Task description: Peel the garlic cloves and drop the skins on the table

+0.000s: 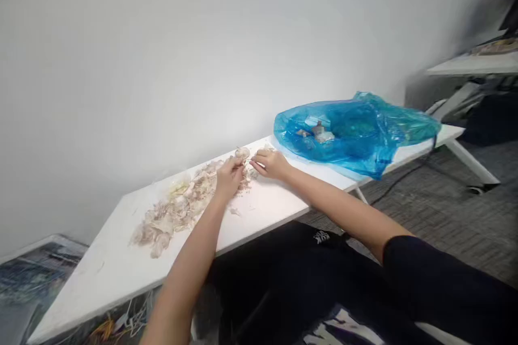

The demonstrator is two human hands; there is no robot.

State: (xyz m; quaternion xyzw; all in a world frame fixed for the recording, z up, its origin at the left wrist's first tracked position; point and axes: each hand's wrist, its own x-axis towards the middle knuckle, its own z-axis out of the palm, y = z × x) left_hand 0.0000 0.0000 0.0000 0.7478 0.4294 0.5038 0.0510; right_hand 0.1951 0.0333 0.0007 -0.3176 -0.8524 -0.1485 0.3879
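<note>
Both hands meet over the white table (279, 202), at the right end of a long heap of pale, papery peelings (182, 207) that look like garlic skins. My left hand (230, 175) has its fingers closed around something small that I cannot make out. Close beside it, my right hand (269, 164) is pinched, its fingertips almost touching those of the left; what it grips is too small to name. A whitish bulb-like piece (243, 152) lies just behind the fingertips. Yellowish-white pieces (178, 188) rest at the back of the heap.
On the table's right part lies a blue plastic bag (348, 129), its mouth facing left, with some pale scraps inside. A white wall (182, 54) rises behind. Cables (121, 323) show under the table, and another white table (477, 63) stands at far right.
</note>
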